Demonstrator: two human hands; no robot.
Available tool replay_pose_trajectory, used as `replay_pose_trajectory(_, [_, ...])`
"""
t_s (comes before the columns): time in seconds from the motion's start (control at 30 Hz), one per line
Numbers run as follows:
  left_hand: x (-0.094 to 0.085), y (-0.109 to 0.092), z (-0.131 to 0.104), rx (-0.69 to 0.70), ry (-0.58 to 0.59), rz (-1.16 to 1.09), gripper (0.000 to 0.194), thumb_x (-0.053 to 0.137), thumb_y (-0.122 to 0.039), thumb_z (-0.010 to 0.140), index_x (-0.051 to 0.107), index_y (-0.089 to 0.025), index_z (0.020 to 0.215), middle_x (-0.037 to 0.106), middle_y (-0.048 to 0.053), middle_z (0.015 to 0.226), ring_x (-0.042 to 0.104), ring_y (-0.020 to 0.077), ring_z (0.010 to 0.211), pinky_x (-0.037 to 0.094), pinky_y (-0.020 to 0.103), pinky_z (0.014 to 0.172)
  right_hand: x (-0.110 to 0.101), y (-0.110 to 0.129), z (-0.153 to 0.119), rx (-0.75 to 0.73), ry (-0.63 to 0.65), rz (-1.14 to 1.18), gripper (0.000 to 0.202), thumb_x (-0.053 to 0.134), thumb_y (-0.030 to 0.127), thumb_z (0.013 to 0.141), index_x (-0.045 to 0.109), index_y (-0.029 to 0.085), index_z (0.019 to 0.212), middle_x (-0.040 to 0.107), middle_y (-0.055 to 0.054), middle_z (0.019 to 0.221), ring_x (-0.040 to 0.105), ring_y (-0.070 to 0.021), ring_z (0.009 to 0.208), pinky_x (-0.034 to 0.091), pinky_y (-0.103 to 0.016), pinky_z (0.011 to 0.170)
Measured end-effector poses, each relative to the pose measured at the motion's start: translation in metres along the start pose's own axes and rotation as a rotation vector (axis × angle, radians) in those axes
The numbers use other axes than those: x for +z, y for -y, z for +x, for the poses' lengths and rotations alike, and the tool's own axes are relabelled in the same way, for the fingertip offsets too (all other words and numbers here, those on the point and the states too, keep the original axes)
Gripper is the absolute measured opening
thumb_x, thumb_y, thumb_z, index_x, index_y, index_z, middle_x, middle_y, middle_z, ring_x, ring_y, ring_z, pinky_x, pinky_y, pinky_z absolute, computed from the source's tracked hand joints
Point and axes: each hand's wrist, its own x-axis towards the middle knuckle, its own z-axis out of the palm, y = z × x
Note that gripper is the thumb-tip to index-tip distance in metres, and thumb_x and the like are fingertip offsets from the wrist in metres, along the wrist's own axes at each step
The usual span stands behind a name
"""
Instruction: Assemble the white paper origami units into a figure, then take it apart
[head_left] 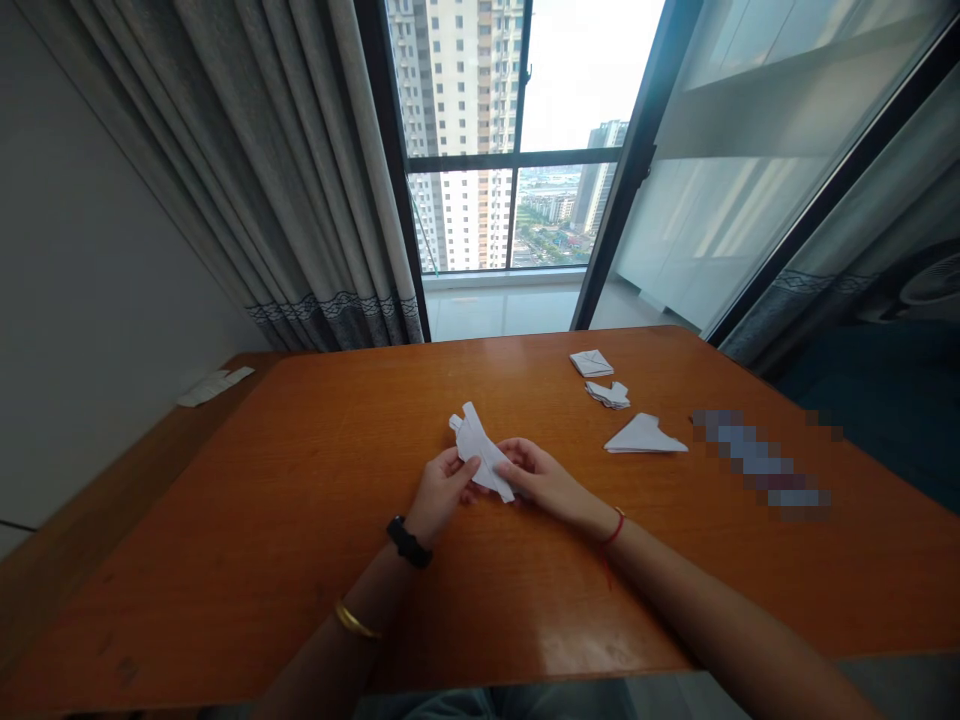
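A folded white paper (480, 452) is held between both hands above the middle of the wooden table. My left hand (444, 488) grips its lower left side, thumb on top and fingers behind. At its right edge, my right hand (541, 482) pinches the paper with the thumb in front, its fingers partly hidden. Two short strips of the paper stick out at the upper left end. A black band is on my left wrist, along with a gold bangle; a red string circles my right wrist.
On the brown table (337, 420), to the right, lie a folded square paper (592, 363), a small folded paper piece (608, 394) and a pointed folded paper (645, 435). A blurred item is farther right. White paper (215, 386) rests at the far left edge.
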Motion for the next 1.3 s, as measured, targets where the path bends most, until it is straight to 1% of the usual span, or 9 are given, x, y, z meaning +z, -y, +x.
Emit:
replay_pose_trajectory(0.17, [0.004, -0.001, -0.001, 0.127, 0.026, -0.045, 0.039, 0.073, -0.04, 0.071, 0.063, -0.012, 0.097, 0.067, 0.006, 0.082, 0.061, 0.016, 0.075, 0.049, 0.026, 0.068, 0.006, 0.003, -0.002, 0.022, 0.032, 0.014, 0.038, 0.068, 0.047, 0.072, 0.057, 0.016, 0.091, 0.062, 0.002, 0.066, 0.05, -0.0085, 0.048, 0.038, -0.02, 0.044])
replay_pose_trajectory(0.3, [0.012, -0.002, -0.006, 0.046, 0.186, -0.269, 0.045, 0.062, -0.047, 0.079, 0.061, -0.011, 0.106, 0.066, 0.013, 0.103, 0.06, 0.025, 0.098, 0.047, 0.038, 0.086, 0.009, 0.001, -0.003, 0.088, 0.101, 0.137, 0.039, 0.069, 0.05, 0.07, 0.059, 0.015, 0.082, 0.063, 0.0, 0.065, 0.054, -0.0093, 0.049, 0.04, -0.021, 0.046])
replay_pose_trajectory(0.53, [0.014, 0.0, -0.014, -0.061, 0.202, -0.379, 0.034, 0.065, -0.044, 0.077, 0.058, -0.015, 0.094, 0.063, 0.012, 0.105, 0.063, 0.0251, 0.092, 0.053, 0.037, 0.073, 0.019, -0.004, -0.011, 0.182, 0.298, 0.104, 0.043, 0.067, 0.051, 0.074, 0.053, 0.015, 0.091, 0.065, -0.002, 0.068, 0.059, -0.0108, 0.049, 0.042, -0.019, 0.042])
replay_pose_trajectory(0.7, [0.013, -0.004, -0.015, 0.129, 0.124, -0.344, 0.028, 0.07, -0.033, 0.072, 0.05, -0.018, 0.083, 0.063, 0.004, 0.09, 0.06, 0.0248, 0.102, 0.048, 0.041, 0.089, 0.02, -0.005, -0.012, 0.201, 0.245, 0.02, 0.045, 0.076, 0.041, 0.067, 0.048, 0.016, 0.092, 0.062, 0.002, 0.065, 0.057, -0.0094, 0.048, 0.04, -0.016, 0.039])
replay_pose_trajectory(0.83, [0.013, -0.008, -0.015, 0.277, -0.053, -0.286, 0.034, 0.068, -0.033, 0.072, 0.047, -0.021, 0.096, 0.057, -0.002, 0.075, 0.062, 0.0189, 0.085, 0.047, 0.041, 0.089, 0.029, -0.005, -0.01, 0.091, 0.119, 0.383, 0.042, 0.08, 0.028, 0.063, 0.055, 0.018, 0.095, 0.065, -0.003, 0.092, 0.063, -0.0136, 0.077, 0.052, -0.025, 0.065])
replay_pose_trajectory(0.9, [0.013, -0.008, -0.015, 0.314, -0.127, -0.236, 0.039, 0.068, -0.031, 0.073, 0.046, -0.022, 0.104, 0.058, -0.002, 0.08, 0.062, 0.0167, 0.084, 0.047, 0.037, 0.088, 0.038, -0.004, -0.011, 0.011, 0.078, 0.578, 0.045, 0.08, 0.022, 0.059, 0.057, 0.02, 0.098, 0.063, -0.004, 0.108, 0.061, -0.0158, 0.095, 0.05, -0.029, 0.084])
replay_pose_trajectory(1.0, [0.013, -0.006, -0.017, 0.301, -0.154, -0.188, 0.04, 0.067, -0.029, 0.075, 0.046, -0.022, 0.109, 0.06, -0.001, 0.085, 0.062, 0.0165, 0.085, 0.049, 0.033, 0.082, 0.048, -0.003, -0.013, -0.02, 0.093, 0.669, 0.056, 0.079, 0.016, 0.056, 0.055, 0.025, 0.106, 0.058, -0.003, 0.119, 0.057, -0.0161, 0.103, 0.045, -0.031, 0.092])
replay_pose_trajectory(1.2, [0.013, -0.006, -0.017, 0.272, -0.108, -0.091, 0.027, 0.056, -0.038, 0.083, 0.048, -0.019, 0.1, 0.055, -0.002, 0.069, 0.06, 0.0144, 0.067, 0.049, 0.03, 0.069, 0.041, -0.009, -0.014, -0.118, -0.019, 0.341, 0.072, 0.082, 0.025, 0.054, 0.046, 0.029, 0.116, 0.055, -0.003, 0.112, 0.054, -0.0178, 0.102, 0.046, -0.034, 0.087])
replay_pose_trajectory(1.3, [0.008, -0.007, -0.018, 0.339, -0.151, 0.291, 0.022, 0.052, -0.039, 0.084, 0.052, -0.02, 0.095, 0.056, -0.001, 0.069, 0.056, 0.0148, 0.064, 0.047, 0.031, 0.069, 0.034, -0.007, -0.016, -0.215, -0.126, -0.008, 0.065, 0.081, 0.03, 0.06, 0.048, 0.025, 0.116, 0.055, -0.004, 0.105, 0.053, -0.0165, 0.094, 0.046, -0.03, 0.081])
